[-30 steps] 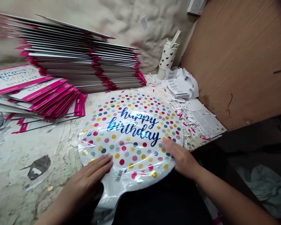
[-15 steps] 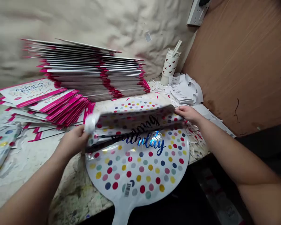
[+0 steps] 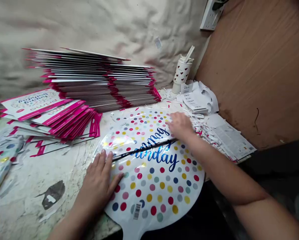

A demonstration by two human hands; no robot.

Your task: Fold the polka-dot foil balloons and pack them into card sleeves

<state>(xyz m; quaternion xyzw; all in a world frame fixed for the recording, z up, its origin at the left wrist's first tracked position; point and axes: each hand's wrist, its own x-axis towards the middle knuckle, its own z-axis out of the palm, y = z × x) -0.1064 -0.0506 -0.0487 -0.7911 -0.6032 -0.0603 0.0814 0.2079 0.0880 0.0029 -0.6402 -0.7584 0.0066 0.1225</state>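
A flat white foil balloon [image 3: 161, 186] with coloured dots and blue "birthday" lettering lies on the table, its tail hanging past the front edge. Its upper part is folded over, and a dark crease runs slantwise across the lettering. My left hand [image 3: 98, 178] rests flat on the balloon's left side, fingers spread and thumb apart. On the folded part at the upper right lies my right hand [image 3: 181, 126], slightly blurred, with its fingers reaching left over the foil. A barcode label [image 3: 137, 211] shows near the tail.
Tall stacks of pink-edged white packages [image 3: 102, 83] stand at the back. A loose pile of printed packages [image 3: 52, 113] leans at the left, near another dotted foil piece [image 3: 2, 163]. Back right are a heart-patterned tumbler [image 3: 181, 74], label sheets [image 3: 195, 102] and paper scraps.
The lifted upper fold of the balloon has come down flat. My left hand has let go of its edge and spread out; my right hand has moved left onto the foil.
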